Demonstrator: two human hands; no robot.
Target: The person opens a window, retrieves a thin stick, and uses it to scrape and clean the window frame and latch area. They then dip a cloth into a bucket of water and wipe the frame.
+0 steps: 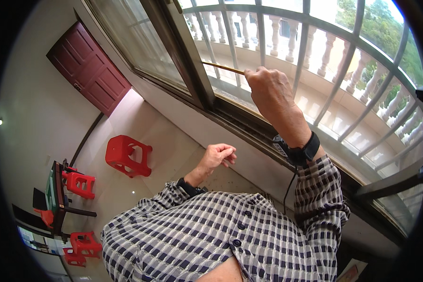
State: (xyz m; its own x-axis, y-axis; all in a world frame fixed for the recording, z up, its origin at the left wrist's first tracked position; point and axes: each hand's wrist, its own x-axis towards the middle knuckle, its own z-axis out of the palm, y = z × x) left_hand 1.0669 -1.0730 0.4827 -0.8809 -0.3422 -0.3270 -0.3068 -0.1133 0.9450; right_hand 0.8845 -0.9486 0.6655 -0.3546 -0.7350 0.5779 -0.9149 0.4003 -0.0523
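Observation:
My right hand (272,95) is raised at the window, its fingers closed on the end of a thin yellowish-brown stick (222,67). The stick's other end reaches the dark window frame (194,53); whether it touches the frame or passes behind it, I cannot tell. Below the sill, my left hand (218,155) hangs in front of my body with its fingers loosely curled. Nothing shows in it, though its palm is hidden. Each wrist wears a black strap, and a small device with a cable sits by the right one.
Curved metal window bars (305,42) stand just beyond my right hand, with a balustrade (275,35) outside. The dark sliding track (246,114) runs below. A red plastic stool (128,157) stands on the floor at left; further off are a table (58,201), more red stools and a closed red door (88,68).

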